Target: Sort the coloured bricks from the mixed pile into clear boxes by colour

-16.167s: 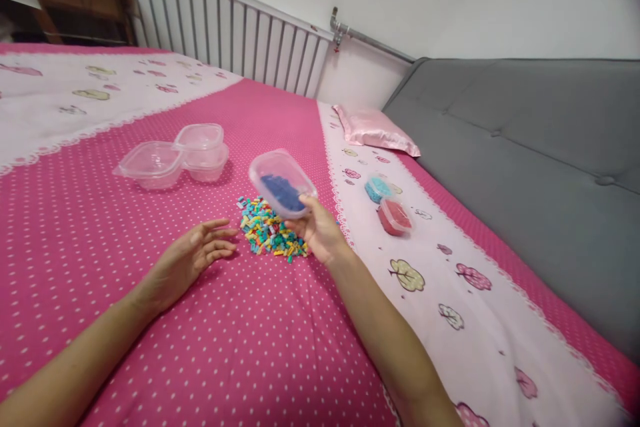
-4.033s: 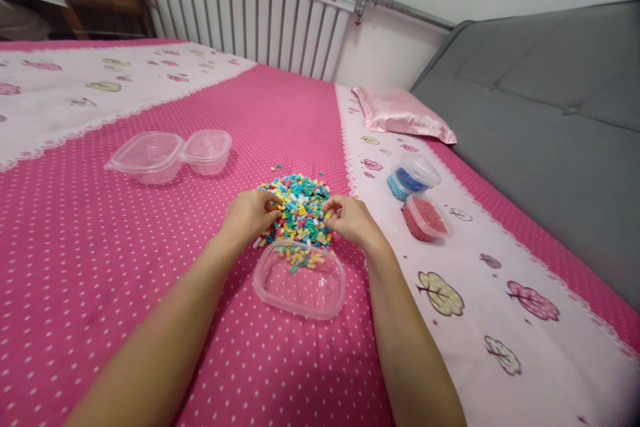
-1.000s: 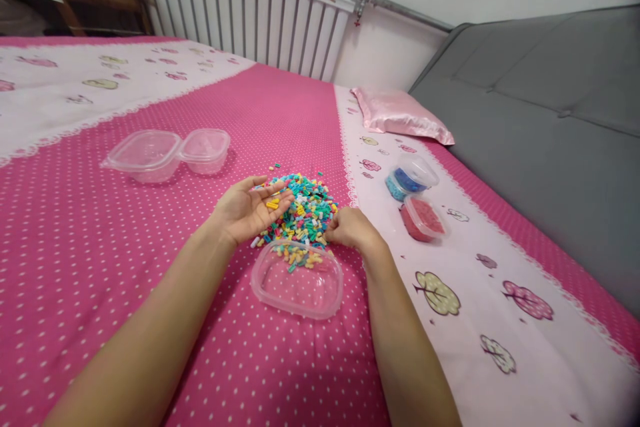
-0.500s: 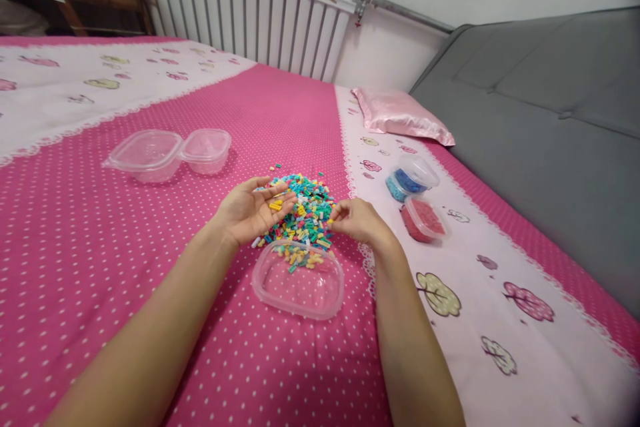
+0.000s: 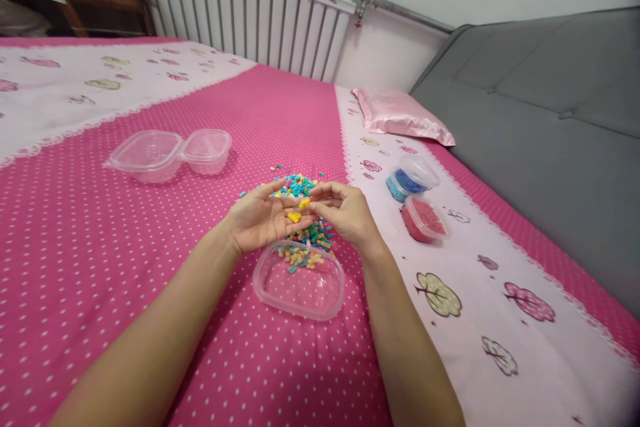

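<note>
My left hand (image 5: 263, 217) lies palm up with its fingers stretched out, and yellow toy bricks (image 5: 294, 217) rest on the fingers. Thumb and forefinger of my right hand (image 5: 347, 213) pinch another yellow brick (image 5: 305, 203) just over the left fingertips. Under both hands spreads a pile of small mixed-colour toy bricks (image 5: 315, 235), partly hidden by them. A clear plastic container (image 5: 300, 310) stands on the near side of the pile; yellowish and green pieces show at its far end.
Two clear containers (image 5: 150, 150) stand at the left on the pink dotted bedspread (image 5: 280, 107). To the right are a container of red pieces (image 5: 423, 219) and containers of blue pieces (image 5: 411, 180). Farther back lie a pink pillow (image 5: 400, 113) and a grey headboard (image 5: 540, 100).
My right hand has moved left from the pile's right edge to the left fingertips, bringing a yellow brick. My left hand has shifted slightly right and nearer me.
</note>
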`<action>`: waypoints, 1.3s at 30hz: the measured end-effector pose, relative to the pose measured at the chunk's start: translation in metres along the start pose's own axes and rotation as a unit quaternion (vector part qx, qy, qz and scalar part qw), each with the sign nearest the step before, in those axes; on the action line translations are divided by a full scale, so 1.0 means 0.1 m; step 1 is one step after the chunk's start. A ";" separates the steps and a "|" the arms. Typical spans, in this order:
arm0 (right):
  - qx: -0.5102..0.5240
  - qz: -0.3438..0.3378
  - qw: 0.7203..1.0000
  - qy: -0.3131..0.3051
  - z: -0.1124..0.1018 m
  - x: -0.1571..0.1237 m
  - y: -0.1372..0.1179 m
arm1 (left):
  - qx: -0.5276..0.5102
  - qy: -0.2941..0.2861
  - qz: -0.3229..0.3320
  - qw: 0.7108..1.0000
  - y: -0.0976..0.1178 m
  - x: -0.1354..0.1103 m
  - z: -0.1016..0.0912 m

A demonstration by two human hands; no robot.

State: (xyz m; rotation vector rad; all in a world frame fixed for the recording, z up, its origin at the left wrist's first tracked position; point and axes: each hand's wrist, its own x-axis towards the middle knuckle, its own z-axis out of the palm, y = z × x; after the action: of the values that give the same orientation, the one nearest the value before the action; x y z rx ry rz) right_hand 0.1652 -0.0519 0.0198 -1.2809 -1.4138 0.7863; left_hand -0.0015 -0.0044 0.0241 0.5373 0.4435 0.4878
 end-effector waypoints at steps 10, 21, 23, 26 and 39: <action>-0.107 -0.004 0.984 0.145 -0.28 0.07 0.22 | -0.040 0.129 0.067 0.989 0.08 -0.04 0.01; -0.365 0.128 0.920 0.066 -0.35 0.08 0.52 | -0.054 0.217 0.129 0.966 0.14 -0.04 -0.05; -0.371 0.133 0.918 0.046 -0.32 0.09 0.56 | -0.054 0.219 0.129 0.966 0.14 -0.04 -0.05; -0.386 0.141 0.911 0.033 -0.29 0.09 0.60 | -0.055 0.220 0.131 0.965 0.14 -0.04 -0.04; -0.440 0.164 0.881 0.052 -0.31 0.11 0.68 | -0.057 0.224 0.128 0.964 0.13 -0.05 -0.02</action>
State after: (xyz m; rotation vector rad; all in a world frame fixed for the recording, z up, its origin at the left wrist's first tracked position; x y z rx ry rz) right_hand 0.2154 -0.0319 -0.0323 -2.2660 -1.5376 0.2410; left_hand -0.0105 0.0038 0.0311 0.3710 0.7784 0.8872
